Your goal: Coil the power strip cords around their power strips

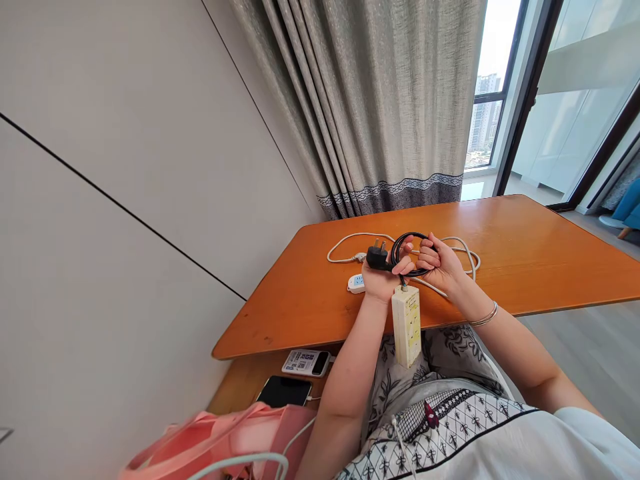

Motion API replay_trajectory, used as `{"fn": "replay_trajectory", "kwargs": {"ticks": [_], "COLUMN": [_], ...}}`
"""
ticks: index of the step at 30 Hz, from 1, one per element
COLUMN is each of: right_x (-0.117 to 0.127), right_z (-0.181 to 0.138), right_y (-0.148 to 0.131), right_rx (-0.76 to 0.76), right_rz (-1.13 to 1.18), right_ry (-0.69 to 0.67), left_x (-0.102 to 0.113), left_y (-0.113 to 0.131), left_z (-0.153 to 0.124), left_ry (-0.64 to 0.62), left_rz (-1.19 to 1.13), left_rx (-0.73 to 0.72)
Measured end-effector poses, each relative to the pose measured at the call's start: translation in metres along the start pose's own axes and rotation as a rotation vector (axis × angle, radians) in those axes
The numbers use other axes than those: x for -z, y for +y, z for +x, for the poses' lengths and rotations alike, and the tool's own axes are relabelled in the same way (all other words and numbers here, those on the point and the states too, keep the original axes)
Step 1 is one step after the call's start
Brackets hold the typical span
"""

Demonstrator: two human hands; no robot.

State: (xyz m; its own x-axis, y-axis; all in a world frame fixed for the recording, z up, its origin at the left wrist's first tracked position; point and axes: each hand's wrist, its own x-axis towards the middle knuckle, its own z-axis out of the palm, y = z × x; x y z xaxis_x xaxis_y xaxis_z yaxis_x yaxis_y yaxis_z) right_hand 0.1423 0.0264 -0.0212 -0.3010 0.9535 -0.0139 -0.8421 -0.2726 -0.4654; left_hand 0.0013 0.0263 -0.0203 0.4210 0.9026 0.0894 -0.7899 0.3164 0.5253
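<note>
Beyond the far edge of the orange-brown wooden table (530, 260) hangs a long grey curtain (400, 100). Below the table's near left corner sits a pink bag (250, 427). White cable (361, 233) loops across the table's middle, behind the hands. By the near edge, a cream power strip (407, 327) hangs upright from its cord, its lower part above the lap. The left hand (383, 281) has its fingers curled around the coiled black power cord (395, 252); the right hand (441, 264) grips the coil's other side, fingers closed on it. Left of the left wrist, which partly hides it, lies a white power strip (355, 284). A black three-pin plug (378, 259) rests against the left hand, prongs up.
</note>
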Motion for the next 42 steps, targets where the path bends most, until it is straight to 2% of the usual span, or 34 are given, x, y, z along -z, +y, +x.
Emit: {"fn": "replay_trajectory", "kwargs": {"ticks": [4,10,16,21,27,31,38,42], "right_x": [0.003,0.012,0.008,0.008,0.011,0.012,0.020,0.025], "right_z": [-0.001,0.006,0.002,0.002,0.005,0.003,0.003,0.004], "right_y": [-0.002,-0.001,0.000,-0.002,-0.007,-0.011,-0.008,-0.001], "right_rx": [-0.004,0.044,-0.004,0.004,-0.026,-0.066,-0.058,0.059], "right_rz": [-0.021,0.038,0.228,0.290,0.114,-0.030,-0.150,-0.320], "right_ry": [-0.019,-0.024,-0.019,-0.043,-0.054,-0.074,-0.069,-0.016], "left_x": [0.004,0.009,0.017,0.012,0.002,-0.005,-0.007,-0.005], "left_y": [-0.003,-0.007,-0.013,-0.015,-0.014,-0.012,-0.010,-0.011], "left_z": [-0.003,0.004,0.010,0.009,0.002,-0.002,0.000,0.001], "left_ry": [-0.065,0.038,-0.092,-0.102,0.043,0.047,0.104,0.120], "left_rz": [0.053,0.153,0.299,0.307,0.090,-0.037,-0.004,-0.002], "left_rx": [-0.058,-0.089,-0.073,-0.046,0.002,0.051,0.123,0.121]}}
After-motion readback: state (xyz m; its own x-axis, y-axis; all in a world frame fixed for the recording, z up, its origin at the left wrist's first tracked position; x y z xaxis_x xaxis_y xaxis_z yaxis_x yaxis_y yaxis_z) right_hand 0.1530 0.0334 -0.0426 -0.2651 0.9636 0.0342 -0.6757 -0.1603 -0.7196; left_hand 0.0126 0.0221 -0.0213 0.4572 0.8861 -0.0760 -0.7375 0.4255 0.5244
